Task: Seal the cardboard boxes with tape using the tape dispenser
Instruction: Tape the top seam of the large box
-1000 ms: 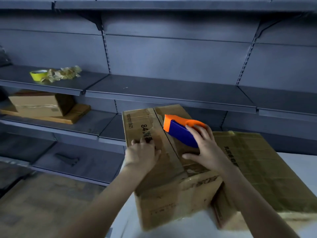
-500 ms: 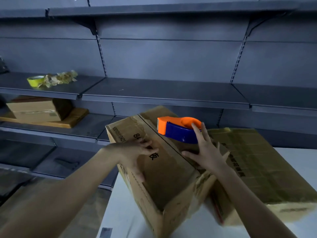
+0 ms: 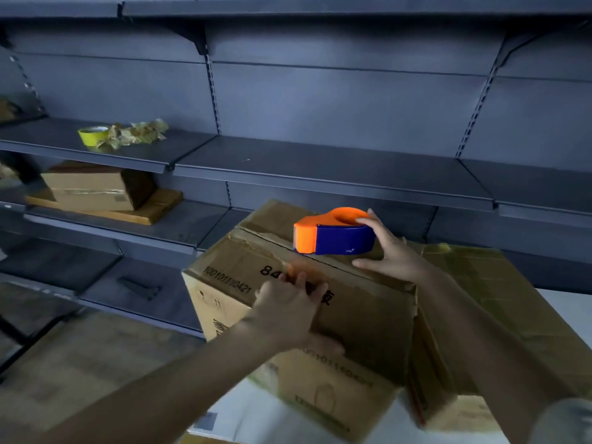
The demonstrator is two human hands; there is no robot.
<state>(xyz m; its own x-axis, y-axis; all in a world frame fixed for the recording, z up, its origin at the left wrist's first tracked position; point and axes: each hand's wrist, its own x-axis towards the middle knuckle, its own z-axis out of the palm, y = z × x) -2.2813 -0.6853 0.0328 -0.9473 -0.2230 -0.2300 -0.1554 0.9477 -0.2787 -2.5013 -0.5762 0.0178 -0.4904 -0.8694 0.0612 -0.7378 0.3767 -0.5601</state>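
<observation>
Right hand (image 3: 395, 256) grips tape dispenser (image 3: 333, 235), nose on the cardboard box's (image 3: 358, 318) centre seam (image 3: 272, 240), far end, likely starting a strip. Left hand (image 3: 288, 312) clamps the box's near top edge to steady it.

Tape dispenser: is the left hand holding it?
No, the right hand holds the tape dispenser at the top of the cardboard box; the left hand grips the box.
</observation>
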